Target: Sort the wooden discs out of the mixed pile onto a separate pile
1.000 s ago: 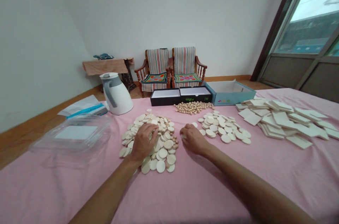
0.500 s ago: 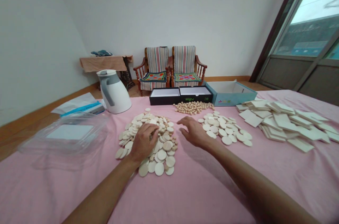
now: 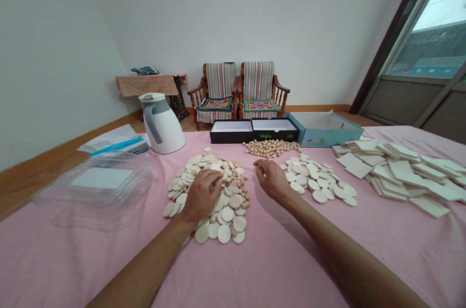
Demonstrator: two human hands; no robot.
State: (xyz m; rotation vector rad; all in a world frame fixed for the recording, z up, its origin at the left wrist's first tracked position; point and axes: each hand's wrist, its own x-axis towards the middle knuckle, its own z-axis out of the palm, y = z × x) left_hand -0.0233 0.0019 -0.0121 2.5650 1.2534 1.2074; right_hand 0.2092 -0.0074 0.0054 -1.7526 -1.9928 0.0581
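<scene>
My left hand [image 3: 204, 194] lies over a mixed pile of pale round wooden discs [image 3: 227, 213] and small wooden beads [image 3: 244, 196], its thumb and fingers drawn together. Whatever is between those fingertips is hidden. To the right, my right hand [image 3: 272, 179] hovers above the cloth with curled fingers, and the pale edge of what looks like a wooden disc [image 3: 255, 170] shows at its fingertips. Just beyond that hand is a second heap, of discs only [image 3: 320, 184]. A heap of small wooden beads [image 3: 269, 147] lies behind it.
Square wooden tiles [image 3: 407, 172] are heaped at the right. Black open boxes [image 3: 233, 138] and a light blue box [image 3: 327, 137] stand along the back. A white-grey jug [image 3: 165, 126], a clear plastic container [image 3: 98, 186] and a blue-white packet [image 3: 120, 146] sit left on the pink cloth [image 3: 255, 269].
My right hand's fingers have curled in, with a pale disc edge now showing at them. My left hand stays over the pile. The whole view has shifted slightly.
</scene>
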